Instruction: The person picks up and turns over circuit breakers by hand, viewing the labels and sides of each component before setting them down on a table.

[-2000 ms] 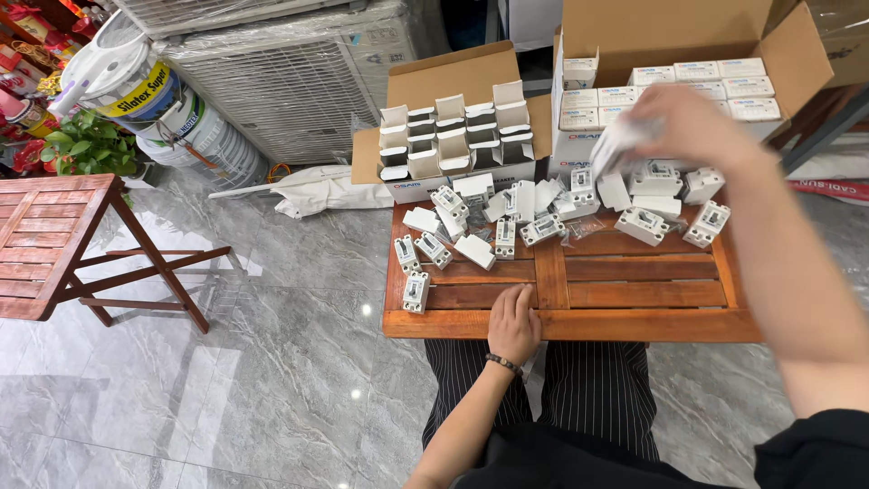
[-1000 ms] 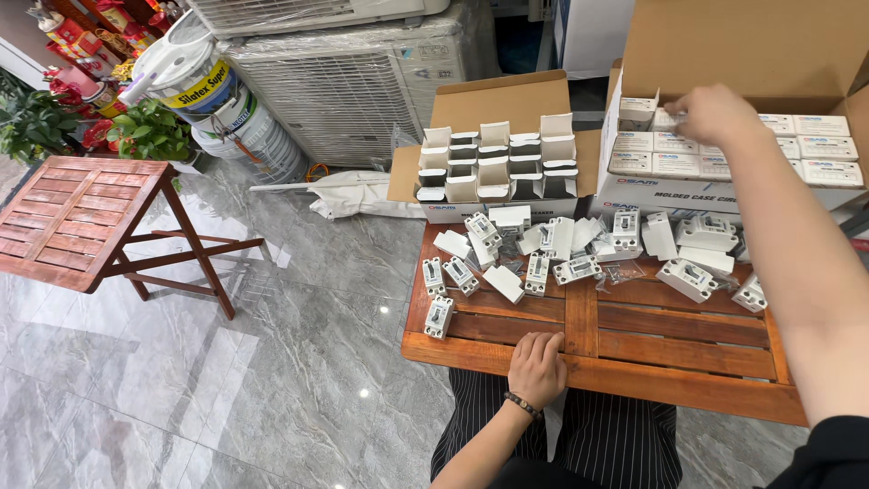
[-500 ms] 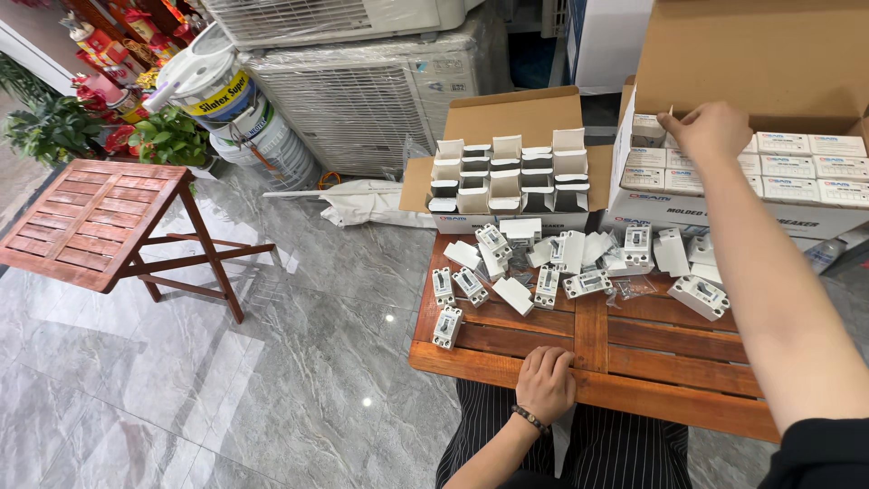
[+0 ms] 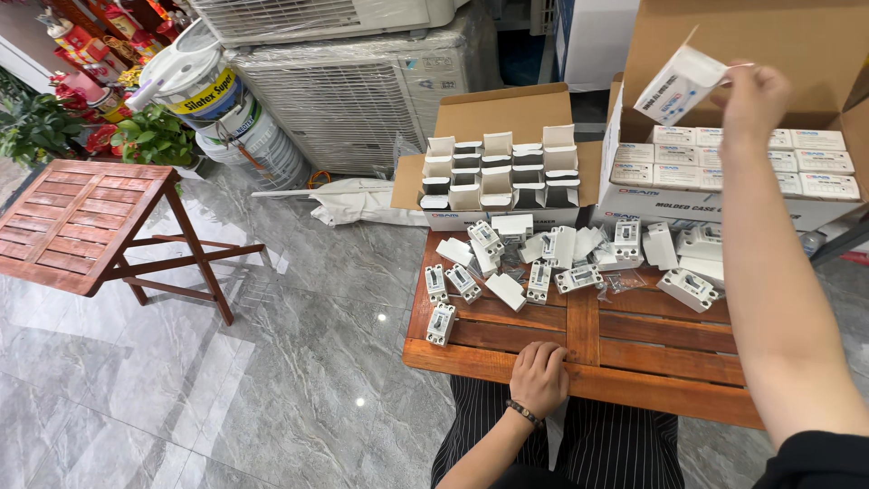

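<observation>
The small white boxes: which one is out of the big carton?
The small white box held up by the right hand, flap open; the others lie packed in rows inside the carton.

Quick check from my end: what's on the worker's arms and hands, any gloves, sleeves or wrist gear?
No gloves: both hands are bare. The left hand has a dark beaded bracelet at the wrist. The right hand has a bare forearm, with a black sleeve higher up.
</observation>
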